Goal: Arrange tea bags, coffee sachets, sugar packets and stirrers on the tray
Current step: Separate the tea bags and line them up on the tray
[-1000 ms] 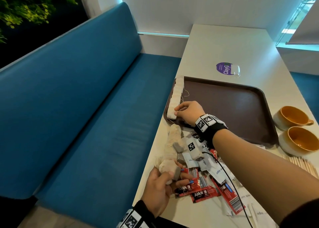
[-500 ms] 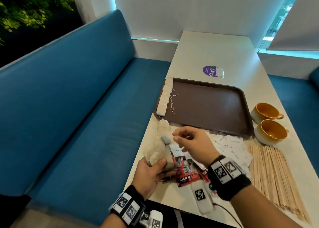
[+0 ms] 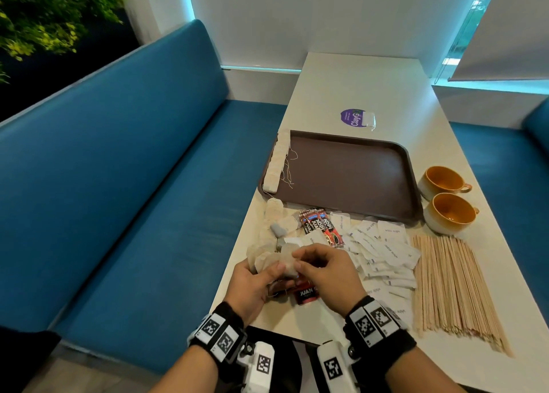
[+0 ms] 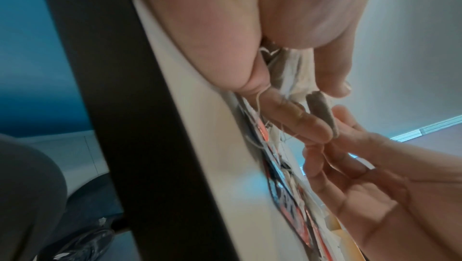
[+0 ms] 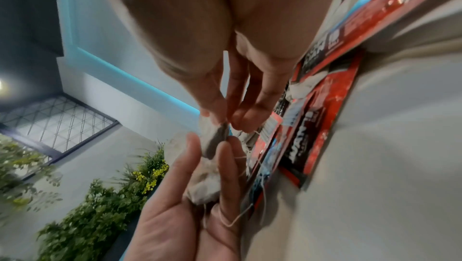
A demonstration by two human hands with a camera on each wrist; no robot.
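there, the right hand [image 3: 329, 276] pinched the top edge of one tea bag [image 3: 288, 263] between thumb and fingertips, while the left hand [image 3: 252, 285] cupped a small bunch of tea bags [image 3: 263, 260], its thumb pressed over them and loose strings trailing across its fingers [image 5: 226, 168]. both hands met above the near edge of the table [image 3: 356, 83], over a red coffee sachet [image 3: 306, 294]. more coffee sachets [image 3: 319, 226] lay just beyond, beside a spread of white sugar packets [image 3: 383, 253], and the wooden stirrers [image 3: 454, 288] lay in a flat row to the right. farther off, the brown tray [image 3: 356, 169] held a neat line of tea bags [image 3: 276, 163] along its left rim. two orange cups [image 3: 445, 196] stood just right of the tray.
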